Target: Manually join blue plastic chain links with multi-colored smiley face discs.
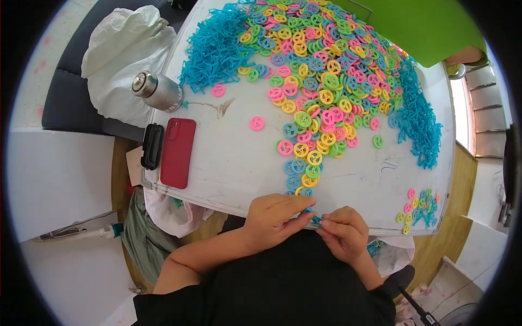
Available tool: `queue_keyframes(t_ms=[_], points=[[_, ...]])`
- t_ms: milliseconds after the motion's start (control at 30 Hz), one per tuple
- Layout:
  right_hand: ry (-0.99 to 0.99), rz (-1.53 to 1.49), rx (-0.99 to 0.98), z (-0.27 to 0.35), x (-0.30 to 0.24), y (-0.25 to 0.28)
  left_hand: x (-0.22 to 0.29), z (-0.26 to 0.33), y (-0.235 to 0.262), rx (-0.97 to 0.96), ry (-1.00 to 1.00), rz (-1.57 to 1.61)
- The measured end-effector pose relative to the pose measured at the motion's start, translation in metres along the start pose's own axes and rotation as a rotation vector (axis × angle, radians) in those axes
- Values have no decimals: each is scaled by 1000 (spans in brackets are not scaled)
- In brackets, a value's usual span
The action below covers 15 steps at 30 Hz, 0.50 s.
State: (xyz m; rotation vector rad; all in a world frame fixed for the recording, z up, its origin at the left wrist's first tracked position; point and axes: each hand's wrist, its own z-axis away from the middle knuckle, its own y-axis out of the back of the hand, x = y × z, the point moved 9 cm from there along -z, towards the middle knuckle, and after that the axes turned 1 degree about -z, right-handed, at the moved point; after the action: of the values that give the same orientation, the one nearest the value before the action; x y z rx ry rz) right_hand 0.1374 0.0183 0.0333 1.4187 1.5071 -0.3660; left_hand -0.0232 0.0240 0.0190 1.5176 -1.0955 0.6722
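My left hand (278, 220) and my right hand (345, 232) meet at the near edge of the table. A small blue plastic piece (316, 219) is pinched between the fingertips of both. Its exact shape is mostly covered by my fingers, with a speck of pink showing beside it at the right fingertips. Just beyond my left hand, a narrow trail of small spoked plastic wheels (314, 158) in pink, yellow, green and blue runs back into a big heap of wheels (331, 81).
Thin blue plastic parts are heaped at the far left (215, 49) and along the right (421, 130). A red phone (178, 153), a black case (153, 146) and a metal bottle (157, 91) stand at left. A few wheels and blue parts (421, 209) lie near right. Across the table is a person in green (424, 27).
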Motion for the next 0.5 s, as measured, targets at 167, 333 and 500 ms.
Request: queue_keyframes(t_ms=[167,333,500], points=[[-62,2,106,-1,9,10,8,-15,-7,43,-143,7],[-193,-16,255,15,27,22,1,-34,-31,-108,106,231],[-308,-336,194,12,44,30,-16,-36,-36,-17,202,451]])
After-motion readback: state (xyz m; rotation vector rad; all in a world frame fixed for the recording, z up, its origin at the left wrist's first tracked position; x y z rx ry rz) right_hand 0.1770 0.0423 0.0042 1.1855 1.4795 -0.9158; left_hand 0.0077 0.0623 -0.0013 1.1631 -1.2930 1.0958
